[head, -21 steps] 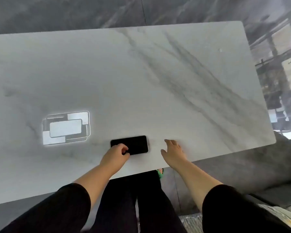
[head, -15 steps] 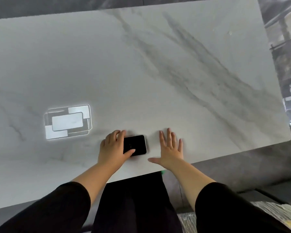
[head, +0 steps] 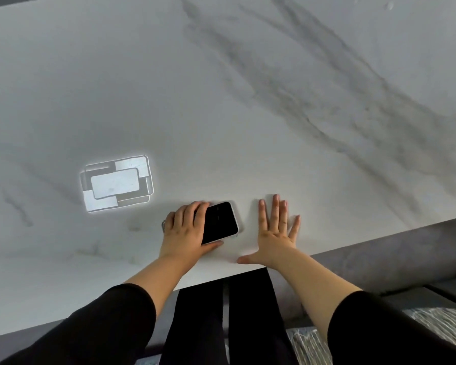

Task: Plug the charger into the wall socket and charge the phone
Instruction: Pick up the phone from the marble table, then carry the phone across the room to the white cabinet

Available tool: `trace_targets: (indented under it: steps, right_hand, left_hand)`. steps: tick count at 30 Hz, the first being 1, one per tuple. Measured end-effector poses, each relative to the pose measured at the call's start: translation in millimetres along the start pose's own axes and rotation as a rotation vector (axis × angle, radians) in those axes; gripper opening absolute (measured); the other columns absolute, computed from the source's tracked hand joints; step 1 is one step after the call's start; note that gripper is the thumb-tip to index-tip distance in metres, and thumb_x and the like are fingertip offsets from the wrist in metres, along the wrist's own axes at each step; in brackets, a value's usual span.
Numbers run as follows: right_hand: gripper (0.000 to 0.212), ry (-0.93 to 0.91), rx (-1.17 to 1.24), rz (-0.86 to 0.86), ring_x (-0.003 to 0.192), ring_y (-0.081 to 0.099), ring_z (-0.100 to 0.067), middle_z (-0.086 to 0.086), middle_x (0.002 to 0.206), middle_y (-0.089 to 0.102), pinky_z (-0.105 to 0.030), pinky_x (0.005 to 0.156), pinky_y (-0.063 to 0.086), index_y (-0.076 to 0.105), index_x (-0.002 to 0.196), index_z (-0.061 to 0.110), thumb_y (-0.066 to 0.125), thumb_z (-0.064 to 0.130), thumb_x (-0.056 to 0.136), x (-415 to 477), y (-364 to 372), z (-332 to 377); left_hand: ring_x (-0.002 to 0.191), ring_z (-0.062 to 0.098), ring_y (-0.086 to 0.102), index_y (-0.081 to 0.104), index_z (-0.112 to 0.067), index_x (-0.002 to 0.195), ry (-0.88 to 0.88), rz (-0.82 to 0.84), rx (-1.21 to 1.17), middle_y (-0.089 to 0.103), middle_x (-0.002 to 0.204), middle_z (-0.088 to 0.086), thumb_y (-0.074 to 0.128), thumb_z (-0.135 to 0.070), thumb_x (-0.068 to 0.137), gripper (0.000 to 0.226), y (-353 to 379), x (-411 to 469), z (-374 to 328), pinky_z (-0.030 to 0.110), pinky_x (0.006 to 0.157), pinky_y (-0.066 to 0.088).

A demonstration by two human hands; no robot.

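the phone (head: 220, 223) lies screen-up and dark on the desk (head: 221, 101), close to the near edge, turned at a slight angle, its pale case showing along the right rim. the left hand (head: 186, 231) covers the phone's left part: fingers curl over its far edge and the thumb lies along its near edge, so the hand has a loose hold of it while it rests on the surface. the right hand (head: 275, 233) lies just beside the phone, apart from it, palm down and flat on the desk with fingers spread wide, holding nothing. left of the phone a bright reflection of a rectangular light (head: 116, 183) sits on the glossy marble-patterned top. black sleeves (head: 111, 320) cover both forearms.
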State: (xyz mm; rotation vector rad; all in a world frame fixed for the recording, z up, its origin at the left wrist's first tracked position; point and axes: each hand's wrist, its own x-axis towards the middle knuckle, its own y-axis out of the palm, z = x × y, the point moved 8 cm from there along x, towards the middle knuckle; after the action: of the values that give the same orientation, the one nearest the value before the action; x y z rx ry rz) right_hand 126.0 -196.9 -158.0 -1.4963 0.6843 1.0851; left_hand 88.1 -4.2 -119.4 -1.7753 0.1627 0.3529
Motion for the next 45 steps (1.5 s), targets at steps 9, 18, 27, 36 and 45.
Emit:
trace_targets:
  steps: [9,18,27,36,45]
  right_hand:
    - [0.074,-0.108,0.285,-0.132,0.147,0.022,-0.022,-0.003,0.161,0.021,-0.042,0.119,0.017,0.013,0.153,0.028,0.047,0.053,0.091,-57,-55,-13]
    - [0.031,0.371,1.497,-0.222,0.056,0.06,-0.01,-0.004,0.071,0.063,-0.014,0.045,0.046,0.061,0.115,-0.005,0.056,0.017,0.094,-176,79,-136]
    - [0.017,0.644,1.779,-0.239,0.046,0.058,-0.012,-0.01,0.068,0.062,-0.015,0.038,0.04,0.058,0.093,0.002,0.047,0.013,0.099,-326,238,-264]
    - [0.018,0.658,2.08,-0.186,0.049,0.049,-0.015,-0.008,0.066,0.055,-0.015,0.033,0.034,0.051,0.086,0.006,0.043,0.014,0.1,-339,262,-350]
    - [0.014,0.493,2.089,-0.451,0.048,0.054,-0.014,-0.009,0.068,0.062,-0.023,0.049,0.039,0.058,0.09,0.007,0.05,0.015,0.097,-292,124,-535]
  left_hand:
    - [0.105,0.031,0.052,0.042,-0.017,0.124,-0.186,0.363,-0.081,0.061,0.113,0.005,0.059,-0.055,0.057,0.078,-35,-6,-12,0.04,0.084,0.04]
    - [0.096,0.027,0.058,0.037,-0.016,0.117,-0.202,0.574,-0.263,0.053,0.108,0.004,0.064,-0.051,0.06,0.072,-71,-44,-98,0.036,0.075,0.048]
    - [0.076,0.027,0.068,0.059,-0.006,0.095,-0.148,0.717,-0.396,0.07,0.084,0.011,0.069,-0.043,0.056,0.055,-63,-90,-246,0.035,0.067,0.051]
    - [0.064,0.011,0.056,0.055,-0.011,0.088,-0.031,0.69,-0.346,0.06,0.073,-0.001,0.078,-0.03,0.07,0.035,-57,-79,-412,0.025,0.053,0.038]
    - [0.077,0.012,0.06,0.053,-0.016,0.097,-0.022,0.712,-0.333,0.063,0.088,0.0,0.073,-0.049,0.057,0.056,-64,39,-567,0.026,0.055,0.04]
